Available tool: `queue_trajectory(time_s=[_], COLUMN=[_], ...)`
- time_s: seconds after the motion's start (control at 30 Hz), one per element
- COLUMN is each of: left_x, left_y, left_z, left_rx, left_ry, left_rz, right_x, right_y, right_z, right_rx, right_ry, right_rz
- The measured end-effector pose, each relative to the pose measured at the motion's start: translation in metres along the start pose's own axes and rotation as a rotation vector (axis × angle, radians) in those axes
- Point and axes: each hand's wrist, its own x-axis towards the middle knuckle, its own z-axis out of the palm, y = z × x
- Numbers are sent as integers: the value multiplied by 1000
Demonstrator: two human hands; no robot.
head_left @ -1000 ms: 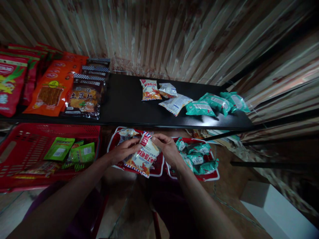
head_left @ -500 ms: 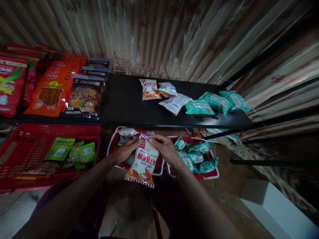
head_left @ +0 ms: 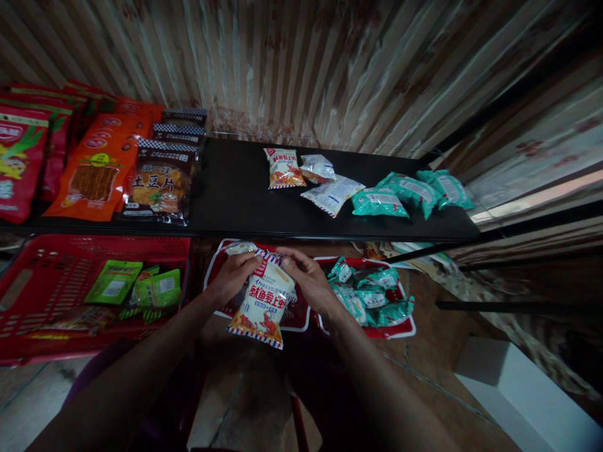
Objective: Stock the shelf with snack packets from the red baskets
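Observation:
A white and orange snack bag (head_left: 266,301) with striped ends hangs in front of the shelf, printed side up. My left hand (head_left: 234,276) grips its upper left corner, and my right hand (head_left: 306,279) pinches the upper right corner. Below and behind the bag is a red basket with a white rim (head_left: 301,329), partly hidden by my hands. On the black shelf (head_left: 230,194), a similar bag (head_left: 284,168) lies near two pale bags (head_left: 333,194) turned over. Several teal bags (head_left: 380,202) lie to their right.
Brown potato bags (head_left: 157,182), orange bags (head_left: 97,172) and red bags (head_left: 21,157) fill the shelf's left. Below are a large red basket (head_left: 28,282) with green packets (head_left: 114,282) and a basket of teal bags (head_left: 372,298). A white box (head_left: 532,389) stands lower right.
The held bag has shifted slightly left and up, and its front is spread wider. My left hand has moved a little left with it.

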Motion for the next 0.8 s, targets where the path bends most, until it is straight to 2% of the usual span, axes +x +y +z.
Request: queue_trajectory(time_s=[0.1,0.27,0.37,0.6,0.8], left_x=[-3,-1,2,6,11], left_y=[15,26,28,31,23], left_z=[-5,-16,-21,-26,-26], left_rx=[-7,-138,-220,-414,-475], left_ry=[131,241,310,462,441], left_rz=[31,103,144,127,142], right_x=[-1,-2,-4,-7,-5], right_y=[4,9,10,18,24], right_z=[-2,-3,-2,15,27], right_rx=[51,148,185,280,296], right_ry=[16,-154,-192,-115,-65], right_rz=[13,44,96,265,284])
